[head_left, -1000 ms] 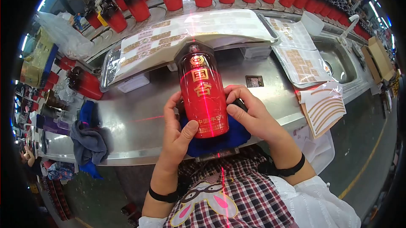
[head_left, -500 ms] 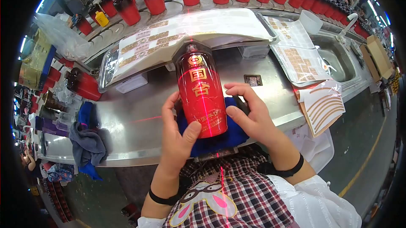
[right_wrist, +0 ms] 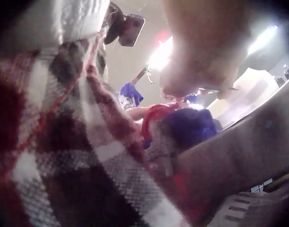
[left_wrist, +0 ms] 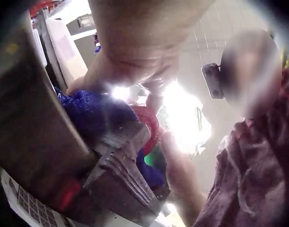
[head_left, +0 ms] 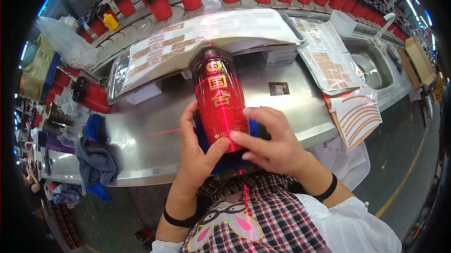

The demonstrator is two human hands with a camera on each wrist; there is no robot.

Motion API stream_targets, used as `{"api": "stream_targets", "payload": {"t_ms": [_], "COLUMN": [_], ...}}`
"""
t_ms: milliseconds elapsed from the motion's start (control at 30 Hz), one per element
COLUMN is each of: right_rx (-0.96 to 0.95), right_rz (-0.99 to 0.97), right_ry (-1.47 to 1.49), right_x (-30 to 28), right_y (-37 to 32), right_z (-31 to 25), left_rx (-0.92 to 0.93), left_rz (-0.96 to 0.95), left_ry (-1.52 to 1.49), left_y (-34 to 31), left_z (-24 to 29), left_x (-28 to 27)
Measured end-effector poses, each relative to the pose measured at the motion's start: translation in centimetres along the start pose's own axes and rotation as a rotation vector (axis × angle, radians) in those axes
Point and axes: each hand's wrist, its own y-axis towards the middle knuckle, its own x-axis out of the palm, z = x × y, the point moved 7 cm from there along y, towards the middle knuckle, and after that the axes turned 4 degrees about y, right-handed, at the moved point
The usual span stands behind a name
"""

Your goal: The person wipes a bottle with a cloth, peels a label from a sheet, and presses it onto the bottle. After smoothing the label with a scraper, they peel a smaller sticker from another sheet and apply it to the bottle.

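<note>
Red-and-black bottle [head_left: 218,95] lettered 国台 in gold, by the near edge of the table [head_left: 150,145], left hand [head_left: 195,152] gripping its side, right hand [head_left: 277,145] seemingly pinching its lower right.

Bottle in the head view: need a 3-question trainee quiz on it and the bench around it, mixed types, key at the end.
1. True or false: the neck of the red bottle points toward the checked apron.

2. What colour is the cloth under the bottle?
A. White
B. Blue
C. Yellow

3. Fill in the blank: the sink is on the person's ____ side of the bottle.

Key: 1. False, it points away from the apron; 2. B; 3. right.
</note>
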Motion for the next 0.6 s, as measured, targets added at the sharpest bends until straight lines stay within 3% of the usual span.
{"api": "stream_targets", "payload": {"t_ms": [100, 233, 367, 500, 600], "right_rx": [0.117, -0.038, 0.103, 0.027, 0.049], "right_rz": [0.127, 0.047, 0.117, 0.075, 0.049], "right_ry": [-0.143, -0.033, -0.154, -0.068, -0.039], "right_x": [-1.2, -0.6, -0.9, -1.1, 0.0], "right_y": [-0.5, 0.0, -0.4, -0.3, -0.6], "right_z": [1.7, -0.5, 1.6, 0.3, 0.5], "left_rx": [0.015, 0.006, 0.008, 0.026, 0.008], "left_rz": [-0.034, 0.005, -0.008, -0.011, -0.038], "left_ry": [-0.005, -0.007, -0.009, 0.035, -0.092], "left_y": [0.1, 0.0, 0.1, 0.0, -0.1], "left_z": [-0.2, 0.2, 0.2, 0.3, -0.2], "left_x": [0.0, 0.0, 0.1, -0.1, 0.0]}}
